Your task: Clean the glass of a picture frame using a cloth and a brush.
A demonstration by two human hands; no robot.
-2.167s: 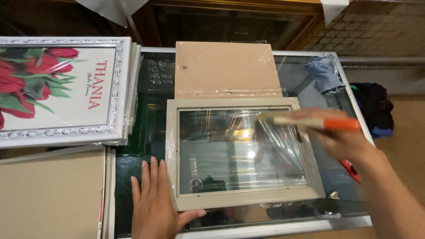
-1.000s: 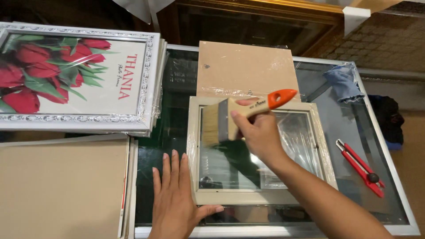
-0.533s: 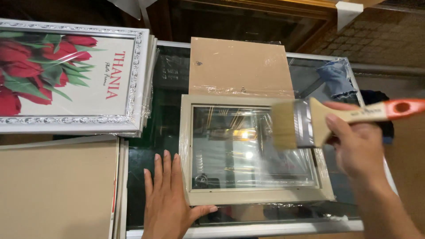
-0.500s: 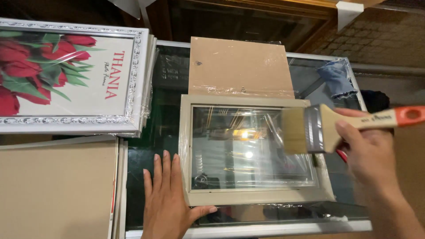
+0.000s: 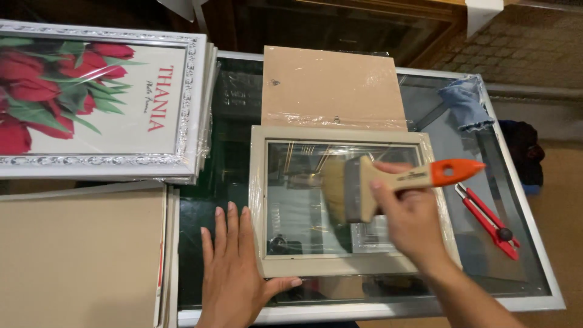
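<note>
Frame (image 5: 346, 206), beige, rectangular, glazed and still wrapped in clear film, lying flat at the middle of a glass-topped table (image 5: 522, 285).

Right hand (image 5: 410, 222): clenched around the pale wooden handle of a flat paintbrush (image 5: 388, 182) with an orange tip. Bristles point left and rest over the left-centre of the frame's glass.

Left hand (image 5: 234, 267): released, palm down and fingers spread on the table just left of the frame; the thumb hooks along the frame's near left corner, bracing it.

Step in hand, as judged: dusting the glass, with the brush part-way across the pane. Next move calls for a light, level stroke toward the frame's edge while the flat hand keeps the frame from sliding.

Adjacent items:
- Brown backing board (image 5: 333, 88), film-covered, lying just beyond the frame's far edge and touching or slightly overlapping it.
- Red utility knife (image 5: 489, 222), on the table right of the frame, apart from it.
- Stack of white ornate frames (image 5: 100, 97), far left, top one showing red tulips.
- Plain tan boards (image 5: 79, 255), near left, beside the flat hand.
- Blue denim cloth (image 5: 464, 103), at the far right corner of the table.
</note>
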